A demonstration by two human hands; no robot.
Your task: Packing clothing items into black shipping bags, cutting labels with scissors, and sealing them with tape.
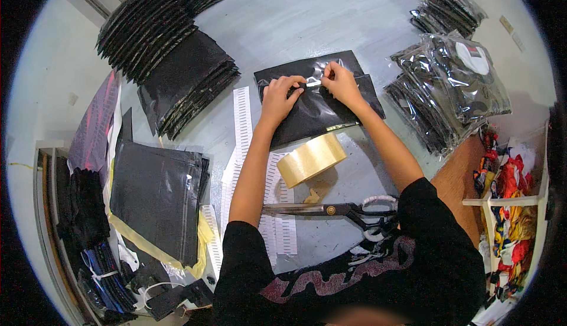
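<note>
A black folded plastic package (319, 111) lies flat on the table in front of me. A small white label strip (313, 83) sits on its upper part, between my two hands. My left hand (283, 93) is curled, thumb and fingertips closed at the label's left end. At the right end, my right hand (341, 84) is closed in a pinch. Just below the package a wide roll of clear yellowish tape (310, 159) rests on its edge. Black-handled scissors (342, 209) lie nearer to me, partly behind my left forearm.
Black packages (183, 78) are stacked at the far left. Clear-bagged garments (455, 84) are piled on the right. Printed label strips (242, 116) run beside my left arm, and dark plastic bags (155, 193) lie further left. A shelf (499, 201) holds colourful cloth at lower right.
</note>
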